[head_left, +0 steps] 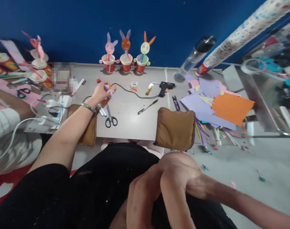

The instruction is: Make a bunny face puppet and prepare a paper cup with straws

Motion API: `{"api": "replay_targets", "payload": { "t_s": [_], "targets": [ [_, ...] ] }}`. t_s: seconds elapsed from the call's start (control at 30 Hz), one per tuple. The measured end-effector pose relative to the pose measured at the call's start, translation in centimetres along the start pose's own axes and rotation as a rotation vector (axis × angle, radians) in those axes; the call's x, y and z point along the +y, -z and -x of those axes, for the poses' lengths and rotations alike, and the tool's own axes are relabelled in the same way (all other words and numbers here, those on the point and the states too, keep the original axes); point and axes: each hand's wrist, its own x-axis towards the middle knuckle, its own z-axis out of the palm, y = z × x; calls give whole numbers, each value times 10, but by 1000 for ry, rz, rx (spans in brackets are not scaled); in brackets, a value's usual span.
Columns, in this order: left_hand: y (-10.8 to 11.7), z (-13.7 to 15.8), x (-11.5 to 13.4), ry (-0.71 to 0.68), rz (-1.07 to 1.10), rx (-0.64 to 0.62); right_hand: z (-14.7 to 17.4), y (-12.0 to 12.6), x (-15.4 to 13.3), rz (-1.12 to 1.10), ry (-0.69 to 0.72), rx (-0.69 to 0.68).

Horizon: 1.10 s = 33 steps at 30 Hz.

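Note:
My left hand reaches over the table, its fingers closed on a small purple paper rabbit head with orange ears. Below that hand lie black-handled scissors and white markers; an orange-red thing under the wrist is partly hidden. My right hand is large and close to the camera, above my lap and off the table. Its fingers point down and stand apart, with the tips out of frame and nothing visible in them. A silver pen lies mid-table.
Three rabbit-headed paper cups line the wall. A black glue gun, glue stick, tape roll and purple snips lie around. Coloured paper, a bottle and a brown cushion are right. A co-worker's arm is left.

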Motion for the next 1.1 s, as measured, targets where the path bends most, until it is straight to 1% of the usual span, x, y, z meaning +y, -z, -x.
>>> {"api": "replay_targets", "payload": {
  "t_s": [0.03, 0.1, 0.2, 0.3, 0.37, 0.43, 0.5, 0.53, 0.57, 0.6, 0.67, 0.73, 0.77, 0.8, 0.83, 0.9, 0.93, 0.97, 1.0, 1.03, 1.07, 1.1],
  "targets": [
    [-1, 0, -3, -15, -9, 13, 0, 2, 6, -17, 34, -13],
    [-3, -1, -7, -38, -23, 26, 4, 3, 12, -28, 26, 20],
    [-4, -2, -10, -87, -65, 52, 14, 1, 3, 68, -37, 82],
    [-6, 0, -8, -106, -102, 54, 28, -3, -18, 261, -149, 131],
    [-6, 2, -5, -103, -113, 40, 38, -2, -26, 380, -214, 197],
    [-7, 4, -3, -108, -134, 30, 50, 5, -27, 496, -165, 228],
    [-8, 6, -2, -123, -163, 28, 65, 18, -23, 646, -85, 259],
    [-8, 6, -3, -132, -176, 29, 73, 26, -21, 745, -67, 291],
    [-9, 6, -3, -141, -184, 33, 83, 34, -18, 861, -77, 329],
    [-9, 6, -4, -151, -190, 39, 93, 42, -16, 1001, -117, 379],
    [-9, 8, -5, -168, -205, 71, 113, 54, -14, 1342, -256, 537],
    [-8, 11, -4, -164, -236, 113, 134, 63, -17, 1672, -349, 726],
    [-7, 14, -3, -161, -269, 141, 145, 67, -22, 1767, -380, 817],
    [-5, 18, -1, -175, -295, 158, 157, 70, -30, 1817, -411, 907],
    [-2, 22, 1, -209, -305, 165, 169, 73, -40, 1871, -436, 1018],
    [4, 35, 5, -251, -292, 202, 197, 76, -67, 2058, -519, 1342],
    [6, 42, 6, -271, -285, 213, 212, 76, -82, 2177, -614, 1511],
    [9, 51, 6, -292, -273, 223, 228, 74, -97, 2242, -759, 1672],
    [11, 59, 5, -309, -255, 236, 244, 71, -111, 2234, -922, 1833],
    [13, 68, 3, -337, -238, 237, 259, 67, -123, 2159, -1081, 1988],
    [13, 78, 0, -356, -213, 259, 273, 62, -132, 2039, -1255, 2126],
    [13, 87, -3, -377, -188, 274, 284, 57, -138, 1900, -1421, 2195]
  ]
}}
